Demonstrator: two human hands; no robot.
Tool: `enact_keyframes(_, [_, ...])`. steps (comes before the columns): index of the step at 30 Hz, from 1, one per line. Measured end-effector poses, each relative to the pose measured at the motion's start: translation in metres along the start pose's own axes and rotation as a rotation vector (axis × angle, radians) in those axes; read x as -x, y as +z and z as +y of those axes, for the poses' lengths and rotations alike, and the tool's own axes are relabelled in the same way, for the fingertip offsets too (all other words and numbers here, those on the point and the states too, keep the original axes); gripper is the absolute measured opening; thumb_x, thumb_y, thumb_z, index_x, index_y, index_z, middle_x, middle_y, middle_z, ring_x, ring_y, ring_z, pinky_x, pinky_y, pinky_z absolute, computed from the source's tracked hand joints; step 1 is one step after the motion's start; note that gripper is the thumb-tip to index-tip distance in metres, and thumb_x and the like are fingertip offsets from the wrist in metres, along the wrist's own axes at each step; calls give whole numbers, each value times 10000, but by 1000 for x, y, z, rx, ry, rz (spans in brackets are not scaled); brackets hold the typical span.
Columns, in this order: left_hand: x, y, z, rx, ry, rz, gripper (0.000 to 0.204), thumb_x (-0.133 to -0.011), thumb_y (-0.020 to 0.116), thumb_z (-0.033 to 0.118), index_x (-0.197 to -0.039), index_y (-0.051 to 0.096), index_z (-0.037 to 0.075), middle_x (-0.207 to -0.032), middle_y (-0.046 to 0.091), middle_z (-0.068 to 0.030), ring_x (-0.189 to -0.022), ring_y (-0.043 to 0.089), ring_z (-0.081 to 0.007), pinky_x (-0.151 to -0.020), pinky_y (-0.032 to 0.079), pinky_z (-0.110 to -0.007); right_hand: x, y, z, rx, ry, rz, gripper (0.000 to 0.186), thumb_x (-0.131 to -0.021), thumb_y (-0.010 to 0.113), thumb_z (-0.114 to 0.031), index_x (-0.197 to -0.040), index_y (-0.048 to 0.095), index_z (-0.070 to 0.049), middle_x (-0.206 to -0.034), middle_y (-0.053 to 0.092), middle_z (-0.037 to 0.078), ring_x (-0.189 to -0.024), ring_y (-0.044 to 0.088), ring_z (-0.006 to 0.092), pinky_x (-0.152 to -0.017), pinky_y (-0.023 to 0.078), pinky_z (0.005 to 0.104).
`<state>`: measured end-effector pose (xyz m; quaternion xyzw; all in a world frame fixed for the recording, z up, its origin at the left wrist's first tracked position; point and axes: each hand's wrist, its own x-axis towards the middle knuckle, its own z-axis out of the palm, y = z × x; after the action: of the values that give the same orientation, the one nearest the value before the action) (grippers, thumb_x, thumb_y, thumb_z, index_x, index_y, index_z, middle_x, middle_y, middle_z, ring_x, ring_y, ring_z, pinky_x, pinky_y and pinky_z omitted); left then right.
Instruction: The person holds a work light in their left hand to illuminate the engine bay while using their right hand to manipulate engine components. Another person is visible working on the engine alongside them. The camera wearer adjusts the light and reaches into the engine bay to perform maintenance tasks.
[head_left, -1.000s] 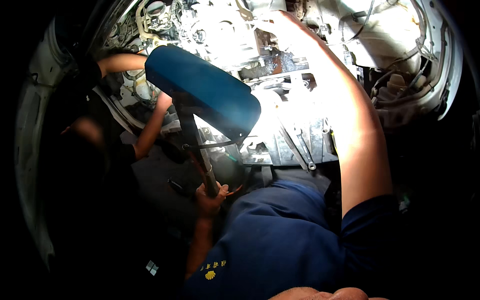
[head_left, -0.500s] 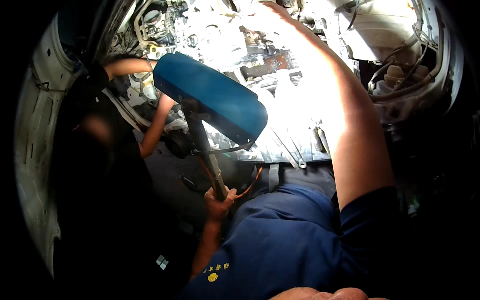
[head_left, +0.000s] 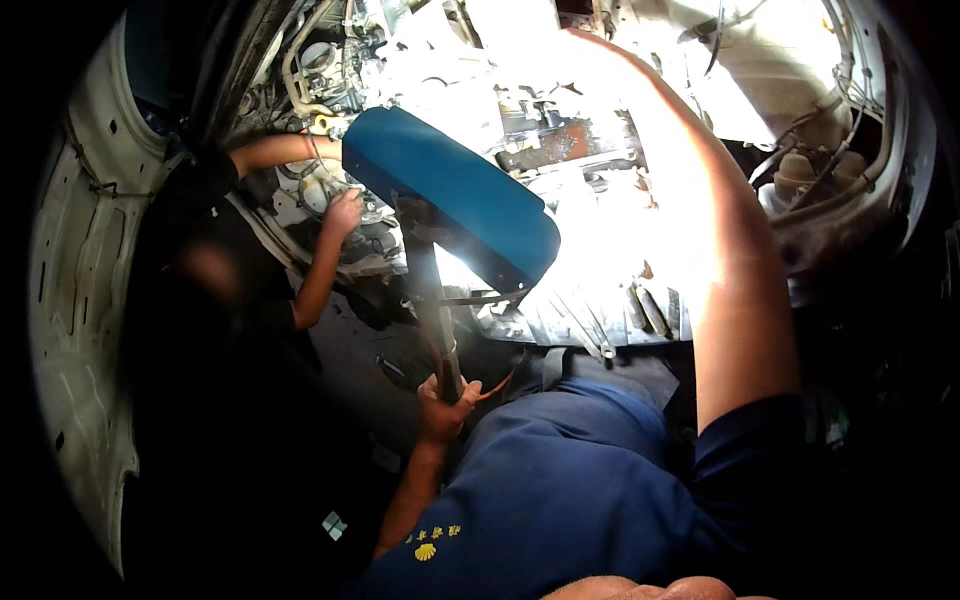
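Engine bay (head_left: 885, 150) dead ahead, heavily glare-lit; right forearm (head_left: 735, 240) extends into it, right hand washed out, can't tell its grip. Blue lamp (head_left: 455, 190) over bay's near-left part, long axis slanting upper left to lower right. Dark handle (head_left: 438, 335) runs back from lamp, lower end gripped by left hand (head_left: 445, 410), so left is nearer; lamp lies straight beyond that hand. Wrench (head_left: 607, 350) at bay's near edge, right of handle
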<state>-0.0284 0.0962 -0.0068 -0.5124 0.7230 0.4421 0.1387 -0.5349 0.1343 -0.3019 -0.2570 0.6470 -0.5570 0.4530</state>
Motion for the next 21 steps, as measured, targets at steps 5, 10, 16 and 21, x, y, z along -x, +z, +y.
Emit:
enact_keyframes(5, [-12,-11,1,5,2,23,214,-897,787,48,-818,590,75,-665,613,-6,-584,608,-102,-564,499,-284,-7,-4,9,-103,45,-46,430,-1030,623,-507,-1193,725,-122,-913,708,46,-745,619,127,-667,521,307])
enact_keyframes(10, [-18,-18,0,34,-16,66,211,-873,829,103,-816,629,66,-650,630,10,-575,588,-82,-559,476,-274,-11,7,15,-183,83,-111,438,-1025,625,-526,-1169,731,-126,-871,704,37,-707,605,119,-638,512,302])
enact_keyframes(16, [-26,-28,1,-96,-24,46,222,-855,845,122,-805,638,56,-658,628,5,-592,594,-95,-592,497,-292,-8,18,26,-325,197,-153,501,-1008,614,-606,-1099,728,-126,-804,683,31,-623,554,101,-530,462,280])
enact_keyframes(21, [-31,-30,5,-175,-33,-5,231,-848,856,147,-810,649,52,-683,654,-10,-631,616,-106,-622,519,-314,-11,23,41,-286,152,-165,491,-1045,581,-564,-1086,718,-95,-780,659,8,-597,524,74,-477,412,249])
